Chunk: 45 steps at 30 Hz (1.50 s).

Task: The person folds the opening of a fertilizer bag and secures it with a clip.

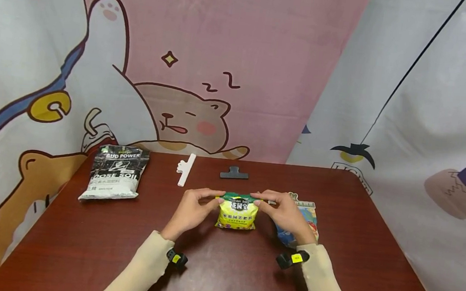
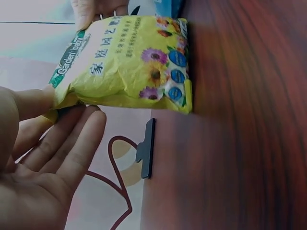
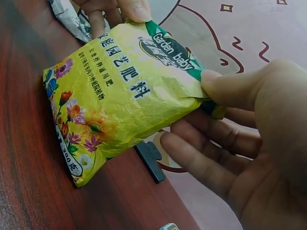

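A small yellow fertilizer bag (image 1: 236, 215) with a green top band and printed flowers stands upright at the middle of the table. My left hand (image 1: 195, 210) pinches its top left corner between thumb and fingers. At the top right corner, my right hand (image 1: 283, 212) pinches it the same way. Both wrist views show the thumbs on the printed front, with fingers behind the folded top edge. In the right wrist view the bag (image 3: 115, 96) bulges in its lower part, flowers along the bottom.
A black-and-white soil bag (image 1: 115, 172) lies at the back left of the brown table (image 1: 220, 275). Behind the fertilizer bag are a white clip (image 1: 186, 170) and a dark grey clip (image 1: 234, 173). A blue packet (image 1: 310, 218) lies partly hidden behind my right hand.
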### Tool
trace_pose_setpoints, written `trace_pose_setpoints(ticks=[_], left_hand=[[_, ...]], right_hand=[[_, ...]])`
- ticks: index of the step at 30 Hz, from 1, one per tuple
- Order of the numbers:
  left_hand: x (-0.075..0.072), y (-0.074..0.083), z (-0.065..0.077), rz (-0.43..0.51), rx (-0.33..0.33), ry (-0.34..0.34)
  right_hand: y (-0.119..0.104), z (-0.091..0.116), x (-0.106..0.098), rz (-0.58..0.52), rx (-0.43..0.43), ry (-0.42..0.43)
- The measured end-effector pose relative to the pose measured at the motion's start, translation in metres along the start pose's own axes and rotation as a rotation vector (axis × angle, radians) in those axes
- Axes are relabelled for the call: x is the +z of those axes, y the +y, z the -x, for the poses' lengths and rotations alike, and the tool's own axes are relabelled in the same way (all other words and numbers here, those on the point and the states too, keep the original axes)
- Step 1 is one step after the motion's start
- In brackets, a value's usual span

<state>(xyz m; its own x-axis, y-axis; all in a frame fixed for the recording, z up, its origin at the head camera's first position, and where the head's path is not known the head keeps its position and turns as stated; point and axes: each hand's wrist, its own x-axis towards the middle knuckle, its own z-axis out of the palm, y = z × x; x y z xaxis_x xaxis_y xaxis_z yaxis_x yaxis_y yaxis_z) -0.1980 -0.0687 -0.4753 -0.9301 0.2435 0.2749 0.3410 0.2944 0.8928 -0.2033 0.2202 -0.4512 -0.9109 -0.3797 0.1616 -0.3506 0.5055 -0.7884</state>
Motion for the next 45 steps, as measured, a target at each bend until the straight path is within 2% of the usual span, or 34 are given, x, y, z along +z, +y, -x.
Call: trace_pose_setpoints(ticks=[3, 7, 10, 14, 17, 23, 27, 33, 39, 42, 45], left_hand=[[-0.001, 0.000, 0.000, -0.039, 0.034, 0.008], [-0.002, 0.002, 0.000, -0.047, 0.042, 0.013], [-0.002, 0.004, -0.001, -0.087, 0.067, 0.022], [-0.002, 0.006, -0.001, -0.165, 0.128, 0.050], [-0.003, 0.008, -0.001, -0.171, 0.161, 0.050], [-0.003, 0.012, -0.001, -0.160, 0.212, 0.028], [-0.002, 0.018, -0.002, -0.186, 0.246, 0.023], [0.009, 0.027, -0.008, -0.334, 0.286, 0.028], [0.021, 0.040, -0.013, -0.506, 0.340, 0.019], [0.025, 0.043, -0.012, -0.547, 0.347, 0.011], [0.026, 0.045, -0.010, -0.546, 0.342, 0.021]], right_hand=[[0.000, -0.001, 0.001, 0.001, -0.020, -0.007], [0.000, -0.003, 0.002, -0.004, -0.032, 0.000], [0.001, -0.003, 0.002, 0.004, -0.050, 0.005], [-0.003, -0.004, 0.002, 0.022, -0.095, 0.011], [-0.008, -0.005, 0.004, 0.042, -0.124, 0.023], [-0.021, -0.006, 0.007, 0.129, -0.175, 0.064], [-0.031, -0.006, 0.009, 0.209, -0.203, 0.089], [-0.041, -0.005, 0.015, 0.330, -0.226, 0.131], [-0.047, -0.007, 0.019, 0.330, -0.227, 0.107], [-0.046, -0.008, 0.020, 0.336, -0.228, 0.111], [-0.046, -0.008, 0.021, 0.349, -0.230, 0.124]])
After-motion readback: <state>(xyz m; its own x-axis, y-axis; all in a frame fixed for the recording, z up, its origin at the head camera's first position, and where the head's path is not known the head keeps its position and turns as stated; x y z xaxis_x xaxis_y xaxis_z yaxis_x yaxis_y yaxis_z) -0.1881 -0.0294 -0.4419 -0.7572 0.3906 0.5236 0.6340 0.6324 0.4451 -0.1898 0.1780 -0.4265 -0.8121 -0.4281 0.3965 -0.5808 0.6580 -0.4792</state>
